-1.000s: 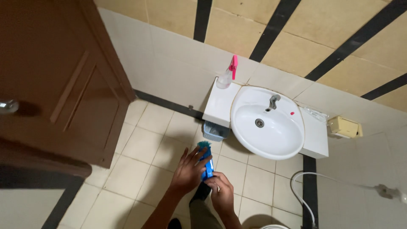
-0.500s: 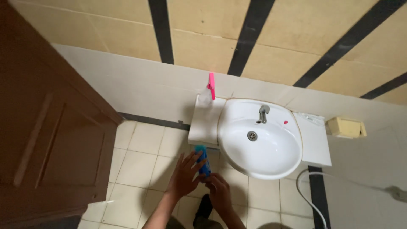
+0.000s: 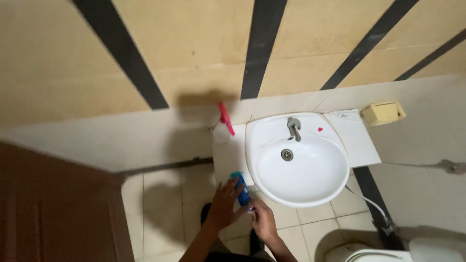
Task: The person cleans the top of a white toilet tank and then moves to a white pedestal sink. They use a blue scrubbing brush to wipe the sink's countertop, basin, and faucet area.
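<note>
A small blue tube-shaped bottle [image 3: 241,188] is held between both hands in front of the white sink [image 3: 297,162]. My left hand [image 3: 223,204] wraps its left side and upper end. My right hand [image 3: 263,221] grips its lower end with the fingertips. The bottle hovers over the left front corner of the white counter [image 3: 227,155], near the basin's rim.
A pink toothbrush [image 3: 225,118] stands in a clear cup [image 3: 221,133] at the counter's back left. A grey tap [image 3: 293,127] sits behind the drain. A yellow soap box [image 3: 383,112] hangs on the wall. Brown door [image 3: 53,208] at left, toilet [image 3: 388,245] at lower right.
The view has swung left and down toward the sink. Both hands stay on the blue bottle, now nearer the basin's front left rim.
</note>
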